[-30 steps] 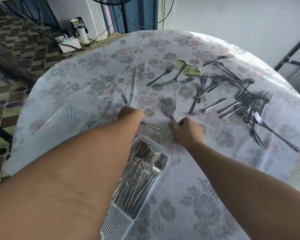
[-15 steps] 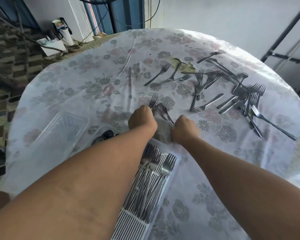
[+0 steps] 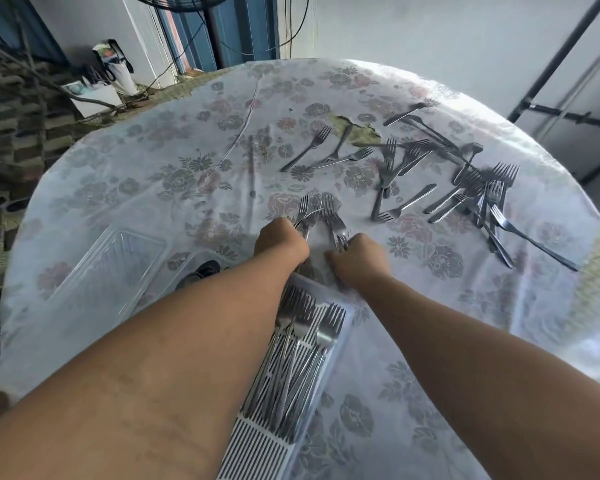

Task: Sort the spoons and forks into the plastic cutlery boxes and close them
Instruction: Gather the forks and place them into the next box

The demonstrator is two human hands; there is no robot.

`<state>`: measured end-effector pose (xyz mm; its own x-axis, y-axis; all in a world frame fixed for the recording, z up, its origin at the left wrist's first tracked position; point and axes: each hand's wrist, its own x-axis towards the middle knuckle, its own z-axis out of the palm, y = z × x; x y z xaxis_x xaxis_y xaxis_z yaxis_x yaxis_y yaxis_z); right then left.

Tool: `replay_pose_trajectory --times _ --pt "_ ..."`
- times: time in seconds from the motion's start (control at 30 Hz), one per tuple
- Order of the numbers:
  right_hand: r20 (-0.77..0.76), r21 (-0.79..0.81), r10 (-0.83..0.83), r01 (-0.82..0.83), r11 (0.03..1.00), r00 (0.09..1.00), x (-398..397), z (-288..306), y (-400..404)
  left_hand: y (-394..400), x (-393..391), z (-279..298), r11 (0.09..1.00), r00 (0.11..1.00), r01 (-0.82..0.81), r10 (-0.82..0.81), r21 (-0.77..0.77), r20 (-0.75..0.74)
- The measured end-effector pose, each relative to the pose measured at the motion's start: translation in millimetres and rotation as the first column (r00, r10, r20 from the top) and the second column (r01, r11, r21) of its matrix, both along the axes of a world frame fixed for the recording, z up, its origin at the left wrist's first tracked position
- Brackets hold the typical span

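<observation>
Steel forks were being gathered at the centre of the frame, so the step in hand was judged to be collection for boxing. The left hand (image 3: 280, 241) had its grip curled round a bunch of forks (image 3: 307, 211), tines pointing to the top of the frame. The right hand (image 3: 359, 259) pinched a second bunch (image 3: 336, 223) just beside the first. Below the hands, the plastic cutlery box (image 3: 343, 327) already held many forks, handles toward the lower edge. A clear lid (image 3: 108, 268) lay at the left. Loose forks (image 3: 465, 188) remained scattered at the upper right of the bench (image 3: 153, 188). The next move would probably call for aligning both bunches and lowering them into the box.
</observation>
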<state>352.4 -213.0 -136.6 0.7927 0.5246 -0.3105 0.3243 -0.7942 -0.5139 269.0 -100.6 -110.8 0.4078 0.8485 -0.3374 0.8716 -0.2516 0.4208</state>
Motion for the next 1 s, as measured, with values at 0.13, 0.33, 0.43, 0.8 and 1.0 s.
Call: replay_pose_trajectory --times 0.13,0.33,0.43,0.8,1.0 --pt "0.064 -0.057 0.059 -0.055 0.997 0.996 -4 -3 4 -2 3 -3 0.982 0.997 -0.046 0.058 -0.183 0.058" --pt "0.105 -0.079 0.132 -0.124 0.989 0.986 -9 8 3 -4 3 7 0.998 0.977 -0.054 0.060 -0.036 0.206" --pt "0.067 -0.054 0.124 -0.121 0.991 0.990 -5 11 -3 -5 -2 13 0.999 0.943 -0.045 0.044 -0.003 0.329" --pt "-0.276 0.108 -0.031 0.064 0.992 0.961 -5 24 -25 -47 -54 47 0.987 0.871 -0.069 0.132 -0.147 0.474" --pt "-0.399 0.271 -0.136 0.258 0.927 0.907 -34 58 -32 -61 -80 48 0.960 0.852 -0.129 0.236 -0.250 0.468"
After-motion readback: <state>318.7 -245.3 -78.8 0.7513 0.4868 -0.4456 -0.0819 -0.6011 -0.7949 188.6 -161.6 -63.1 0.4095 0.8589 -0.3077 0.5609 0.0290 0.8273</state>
